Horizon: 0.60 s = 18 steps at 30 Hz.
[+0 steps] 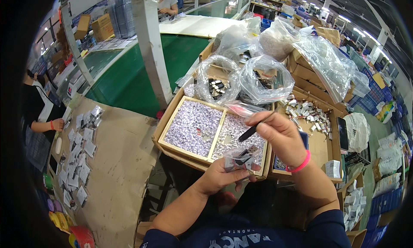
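My left hand (217, 178) is closed around a small transparent plastic bag (234, 163) that has black and metallic pieces in it. Above and to the right, my right hand (282, 138) pinches a slim black piece (248, 133) with a thin dark shaft; its exact kind I cannot make out. Both hands are over the near side of a wooden divided tray (211, 150). Many tiny whitish-purple parts (191, 125) fill its left compartment, and similar pinkish-white ones (232, 136) lie in the right.
Open plastic bags (215, 82) of black and metal parts stand behind the tray. On the right, a cardboard box (334, 138) holds loose white-and-metal pieces (307, 114). Small packed bags (77, 151) cover part of the left table (118, 162), beside a co-worker's hand (57, 124). A white post (150, 46) rises beyond.
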Motion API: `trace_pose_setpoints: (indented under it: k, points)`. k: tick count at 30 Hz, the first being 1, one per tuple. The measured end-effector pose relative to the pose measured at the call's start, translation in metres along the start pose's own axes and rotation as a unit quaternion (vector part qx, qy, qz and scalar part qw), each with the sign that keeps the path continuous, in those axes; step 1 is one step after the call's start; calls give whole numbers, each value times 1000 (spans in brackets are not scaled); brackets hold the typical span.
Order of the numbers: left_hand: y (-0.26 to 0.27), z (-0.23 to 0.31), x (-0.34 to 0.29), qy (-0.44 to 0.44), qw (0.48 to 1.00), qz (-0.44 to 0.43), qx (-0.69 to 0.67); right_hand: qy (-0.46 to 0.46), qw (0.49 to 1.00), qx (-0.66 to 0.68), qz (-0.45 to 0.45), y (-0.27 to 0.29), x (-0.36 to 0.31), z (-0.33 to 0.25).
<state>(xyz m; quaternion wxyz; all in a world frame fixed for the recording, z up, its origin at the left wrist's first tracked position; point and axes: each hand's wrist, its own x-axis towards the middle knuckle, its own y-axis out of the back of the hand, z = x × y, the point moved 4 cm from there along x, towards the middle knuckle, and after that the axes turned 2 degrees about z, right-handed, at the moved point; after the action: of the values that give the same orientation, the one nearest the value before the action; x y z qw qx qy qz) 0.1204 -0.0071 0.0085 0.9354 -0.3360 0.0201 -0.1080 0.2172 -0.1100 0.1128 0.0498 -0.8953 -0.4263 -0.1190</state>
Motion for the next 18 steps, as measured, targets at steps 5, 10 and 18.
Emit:
trace_pose_setpoints:
  k: [5,10,18]
  points:
    - [6,-4,10,9,995,8,101,13,999,-14,-33,16,-4,-5]
    - [11,-11,14,22,997,10,77,16,990,-126,-68,17,-6,1]
    - [11,-13,13,-49,997,-38,35,-40,998,-44,1,9,-6,23]
